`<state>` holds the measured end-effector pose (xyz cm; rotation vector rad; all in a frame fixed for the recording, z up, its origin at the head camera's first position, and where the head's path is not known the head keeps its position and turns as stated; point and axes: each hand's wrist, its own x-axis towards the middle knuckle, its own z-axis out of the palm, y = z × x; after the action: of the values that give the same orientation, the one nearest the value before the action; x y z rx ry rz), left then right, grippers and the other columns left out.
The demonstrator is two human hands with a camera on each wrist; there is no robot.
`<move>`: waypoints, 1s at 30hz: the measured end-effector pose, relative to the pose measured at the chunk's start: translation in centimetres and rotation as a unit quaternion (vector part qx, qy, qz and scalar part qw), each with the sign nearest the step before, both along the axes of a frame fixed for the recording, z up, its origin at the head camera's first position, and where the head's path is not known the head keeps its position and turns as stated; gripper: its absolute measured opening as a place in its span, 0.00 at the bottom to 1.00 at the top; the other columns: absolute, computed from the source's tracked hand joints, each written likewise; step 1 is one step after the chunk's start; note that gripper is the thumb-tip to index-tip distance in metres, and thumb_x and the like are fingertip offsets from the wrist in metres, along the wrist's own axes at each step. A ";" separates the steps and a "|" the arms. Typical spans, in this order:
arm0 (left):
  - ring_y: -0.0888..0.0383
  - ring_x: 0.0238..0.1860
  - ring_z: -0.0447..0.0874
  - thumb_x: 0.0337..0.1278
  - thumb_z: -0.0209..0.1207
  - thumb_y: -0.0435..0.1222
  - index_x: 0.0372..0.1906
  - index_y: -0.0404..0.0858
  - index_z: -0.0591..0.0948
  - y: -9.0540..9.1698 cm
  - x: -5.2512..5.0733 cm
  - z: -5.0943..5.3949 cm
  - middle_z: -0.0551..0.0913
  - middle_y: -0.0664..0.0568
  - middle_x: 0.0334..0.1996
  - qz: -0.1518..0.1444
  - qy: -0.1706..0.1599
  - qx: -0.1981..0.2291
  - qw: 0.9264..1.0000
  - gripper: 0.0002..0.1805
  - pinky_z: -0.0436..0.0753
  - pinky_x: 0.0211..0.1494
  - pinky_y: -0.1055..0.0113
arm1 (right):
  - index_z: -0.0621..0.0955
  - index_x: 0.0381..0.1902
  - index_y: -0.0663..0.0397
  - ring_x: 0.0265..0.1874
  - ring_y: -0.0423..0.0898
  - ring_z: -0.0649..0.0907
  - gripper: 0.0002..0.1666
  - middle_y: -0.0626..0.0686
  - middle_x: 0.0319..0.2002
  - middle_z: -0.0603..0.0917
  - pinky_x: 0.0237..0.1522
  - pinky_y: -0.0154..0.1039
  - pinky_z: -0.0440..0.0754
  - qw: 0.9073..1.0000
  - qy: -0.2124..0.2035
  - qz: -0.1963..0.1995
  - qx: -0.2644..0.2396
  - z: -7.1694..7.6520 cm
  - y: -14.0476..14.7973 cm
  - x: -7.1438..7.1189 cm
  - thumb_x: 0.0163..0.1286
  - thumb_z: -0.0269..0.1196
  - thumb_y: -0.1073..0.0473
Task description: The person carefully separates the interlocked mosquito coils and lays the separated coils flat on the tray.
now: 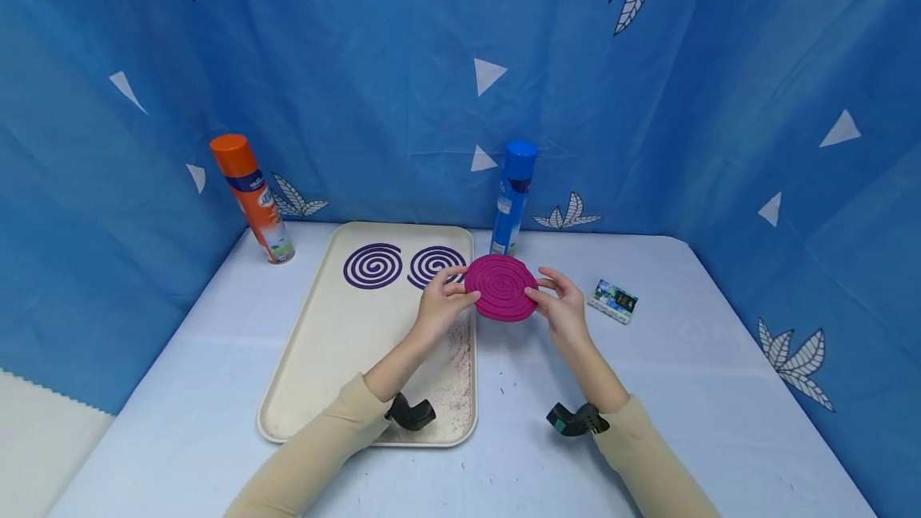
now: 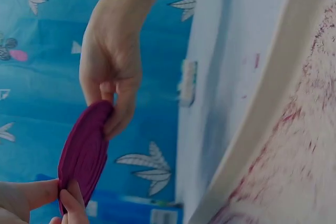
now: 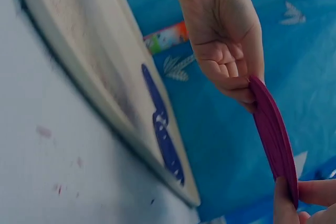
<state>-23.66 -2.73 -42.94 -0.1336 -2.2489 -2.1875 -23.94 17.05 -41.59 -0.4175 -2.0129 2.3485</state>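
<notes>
Both hands hold up a magenta mosquito coil (image 1: 500, 288), a flat round disc with spiral grooves, above the table by the tray's right edge. My left hand (image 1: 437, 306) pinches its left rim between thumb and fingers. At the opposite rim my right hand (image 1: 565, 312) pinches it the same way. Seen nearly edge-on in the left wrist view, the coil (image 2: 84, 153) looks thin. Two purple mosquito coils, a left one (image 1: 372, 266) and a right one (image 1: 436, 265), lie at the far end of the beige tray (image 1: 338, 358). Left fingers cover part of the right one.
An orange spray can (image 1: 253, 198) stands at the back left, beyond the tray. Behind the held coil is a blue spray can (image 1: 512, 197). A small printed box (image 1: 613, 300) lies on the white table (image 1: 683, 390) to the right. Blue patterned cloth (image 1: 403, 86) surrounds the table.
</notes>
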 end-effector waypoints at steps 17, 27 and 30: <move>0.59 0.40 0.85 0.51 0.65 0.29 0.61 0.37 0.71 -4.7 1.8 1.8 0.84 0.38 0.43 0.030 0.061 -0.031 0.997 0.30 0.84 0.44 0.76 | 0.67 0.65 0.58 0.31 0.36 0.85 0.28 0.44 0.34 0.82 0.40 0.33 0.86 0.996 0.033 0.078 0.003 1.7 -1.6 2.7 0.67 0.57 0.72; 0.49 0.46 0.83 0.48 0.67 0.27 0.54 0.32 0.76 -4.8 1.8 1.9 0.83 0.40 0.49 0.044 0.094 -0.021 0.994 0.24 0.85 0.45 0.74 | 0.66 0.66 0.62 0.29 0.35 0.85 0.29 0.41 0.27 0.83 0.33 0.31 0.86 0.995 0.002 0.095 -0.021 2.2 -1.5 3.0 0.67 0.56 0.71; 0.51 0.46 0.82 0.48 0.67 0.26 0.53 0.31 0.77 -4.7 1.8 1.8 0.82 0.39 0.49 0.037 0.105 -0.014 0.994 0.23 0.84 0.45 0.76 | 0.65 0.67 0.61 0.29 0.35 0.85 0.31 0.42 0.27 0.84 0.33 0.31 0.86 0.995 -0.005 0.095 -0.026 2.2 -1.4 3.1 0.67 0.56 0.72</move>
<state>-21.89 -7.43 -41.11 -0.2626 -2.1362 -2.0006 -20.88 15.64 -39.39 -0.2484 -2.0857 2.5171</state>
